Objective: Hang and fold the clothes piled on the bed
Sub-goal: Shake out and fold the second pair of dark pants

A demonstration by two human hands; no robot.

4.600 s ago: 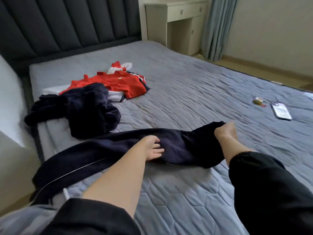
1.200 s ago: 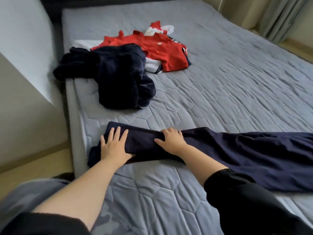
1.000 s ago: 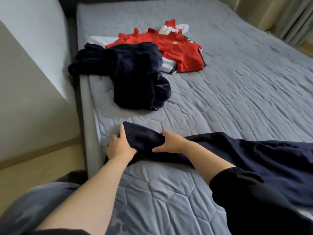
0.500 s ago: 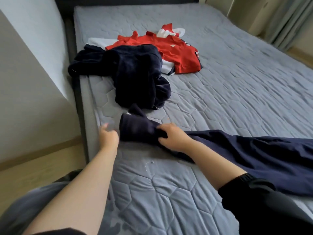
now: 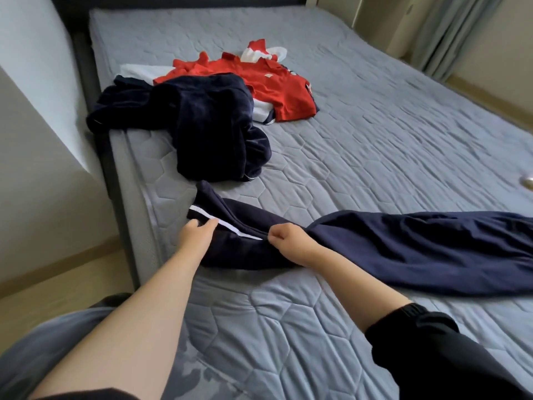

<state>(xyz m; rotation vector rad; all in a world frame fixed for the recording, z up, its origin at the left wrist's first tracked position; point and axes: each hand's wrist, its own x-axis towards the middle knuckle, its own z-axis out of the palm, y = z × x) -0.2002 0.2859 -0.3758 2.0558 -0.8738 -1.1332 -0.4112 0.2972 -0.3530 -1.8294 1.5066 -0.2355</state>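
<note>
Navy trousers [image 5: 403, 249] with a white side stripe [image 5: 202, 214] are lying across the near part of the grey quilted bed [image 5: 375, 134]. One end is sitting close to the bed's left edge and the rest is stretching off to the right. The person's left hand [image 5: 196, 236] is pinching the cloth at the stripe between thumb and fingers, near that left end. The right hand [image 5: 284, 241], just beside it, is clenching a fold of the same trousers, knuckles up, with the fabric bunching under it. A black sleeve [image 5: 427, 356] is covering the right forearm, while the left forearm is showing bare. Just beyond the trousers' left end, a dark navy garment [image 5: 213, 125] is lying crumpled near the bed's left edge, overlapping a red shirt [image 5: 277, 90] and something white [image 5: 135, 72] beneath. A curtain [image 5: 450, 33] is hanging at the upper right.
</note>
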